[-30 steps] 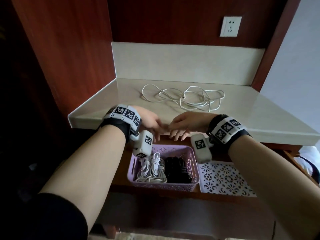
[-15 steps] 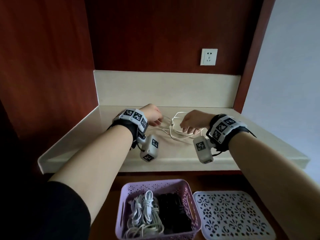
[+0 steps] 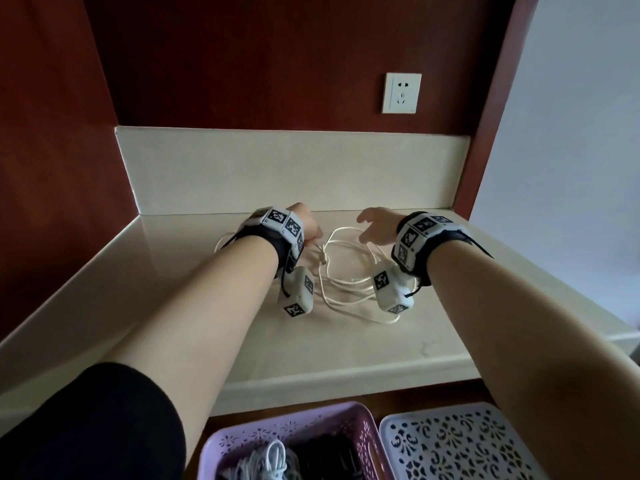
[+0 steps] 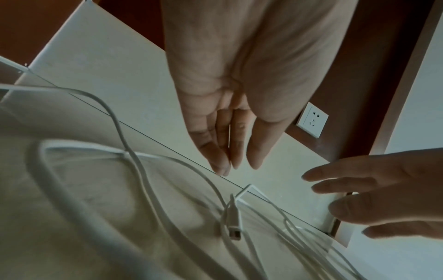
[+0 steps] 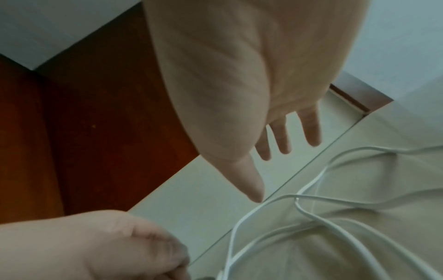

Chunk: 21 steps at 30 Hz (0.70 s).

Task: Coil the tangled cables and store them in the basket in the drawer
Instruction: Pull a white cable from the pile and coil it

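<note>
A tangled white cable [image 3: 332, 271] lies in loose loops on the cream counter [image 3: 346, 341], its connector [image 3: 323, 261] among the loops. My left hand [image 3: 306, 225] hovers at the cable's left side. In the left wrist view its fingers [image 4: 215, 151] and thumb point down close together, with nothing seen between them, above the cable [image 4: 134, 161] and connector [image 4: 233, 229]. My right hand [image 3: 372, 225] is spread open over the right loops, not touching the cable [image 5: 311, 208]. The purple basket [image 3: 263, 434] in the drawer below holds a coiled white cable [image 3: 273, 459] and a black one [image 3: 329, 459].
A white perforated tray [image 3: 450, 445] sits right of the basket in the drawer. The counter is boxed in by a cream backsplash [image 3: 277, 168], a red wood panel on the left and a wall on the right. A wall socket [image 3: 401, 93] is above.
Both hands moved from the counter's front edge onto the tangled cable. The right hand has spread its fingers; the view has tilted up, so the drawer now shows only at the bottom.
</note>
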### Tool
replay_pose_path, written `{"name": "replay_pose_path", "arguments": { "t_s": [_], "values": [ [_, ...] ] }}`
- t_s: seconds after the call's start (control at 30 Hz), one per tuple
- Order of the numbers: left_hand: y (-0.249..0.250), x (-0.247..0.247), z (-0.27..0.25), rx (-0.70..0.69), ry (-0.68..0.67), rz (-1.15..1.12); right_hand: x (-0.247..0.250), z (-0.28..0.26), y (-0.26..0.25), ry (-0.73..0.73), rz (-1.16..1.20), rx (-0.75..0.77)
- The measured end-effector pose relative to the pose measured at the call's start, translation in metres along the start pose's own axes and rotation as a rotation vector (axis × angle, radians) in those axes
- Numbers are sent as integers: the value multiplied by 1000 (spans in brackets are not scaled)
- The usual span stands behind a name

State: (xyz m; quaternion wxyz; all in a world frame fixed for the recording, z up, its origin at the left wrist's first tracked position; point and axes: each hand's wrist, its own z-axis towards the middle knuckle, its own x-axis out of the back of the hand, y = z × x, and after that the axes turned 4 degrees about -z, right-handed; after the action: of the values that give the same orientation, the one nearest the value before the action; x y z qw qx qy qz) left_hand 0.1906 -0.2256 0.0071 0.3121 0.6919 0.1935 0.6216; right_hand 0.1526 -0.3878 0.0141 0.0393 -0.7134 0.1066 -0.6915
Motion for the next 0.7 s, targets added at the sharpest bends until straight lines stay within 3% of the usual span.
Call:
{"name": "replay_pose_path", "arguments": {
  "t_s": [0.33,0.53,0.7],
  "values": [
    [-8,-28,2,63,-180,176,-33,43,43,-110,-129,-150],
    [0,-32,-6,69,-198,293,-34,21,35,-96,51,-36],
    [-3,-26,-9,82,-215,242,-24,5,47,22,190,36]
  ]
}}
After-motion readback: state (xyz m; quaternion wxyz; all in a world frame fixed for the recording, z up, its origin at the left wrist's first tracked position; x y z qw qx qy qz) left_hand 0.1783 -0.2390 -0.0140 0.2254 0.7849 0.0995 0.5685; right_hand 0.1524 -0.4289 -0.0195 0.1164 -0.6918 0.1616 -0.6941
